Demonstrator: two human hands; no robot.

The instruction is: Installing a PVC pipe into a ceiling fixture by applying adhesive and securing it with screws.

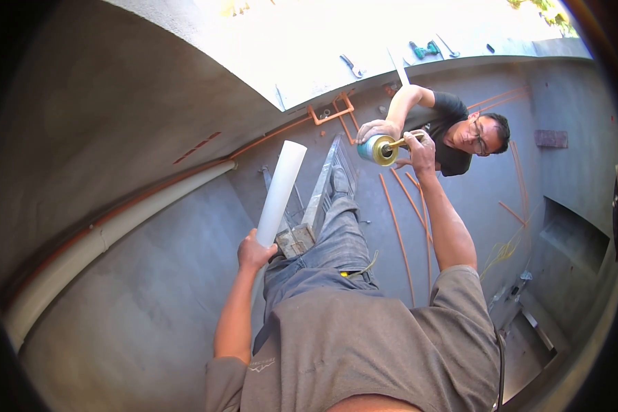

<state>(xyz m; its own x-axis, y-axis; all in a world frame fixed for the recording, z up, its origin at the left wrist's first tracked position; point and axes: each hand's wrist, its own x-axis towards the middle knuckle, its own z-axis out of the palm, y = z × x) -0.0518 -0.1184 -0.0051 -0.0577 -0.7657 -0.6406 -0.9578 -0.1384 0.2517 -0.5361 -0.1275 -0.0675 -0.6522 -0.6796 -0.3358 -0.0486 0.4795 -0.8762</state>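
Note:
A length of white plastic pipe (282, 185) stands tilted in my left hand (255, 251), whose fingers wrap round its lower end. My right hand (422, 150) reaches far forward, gripping the handle of a brush (399, 143). The brush's other end goes into the mouth of an open metal can (386, 152), so its bristles are hidden. Another person's gloved hand (379, 129) holds that can up from below my level. Between my hands rises a metal stepladder (318, 199), with my leg against it.
The co-worker (460, 134) stands ahead on the right. A thick white pipe (127, 218) runs along the left wall. Thin orange pipes (397, 237) lie on the floor. On the bright ledge rest a cordless drill (426, 49) and a wrench-like tool (352, 65).

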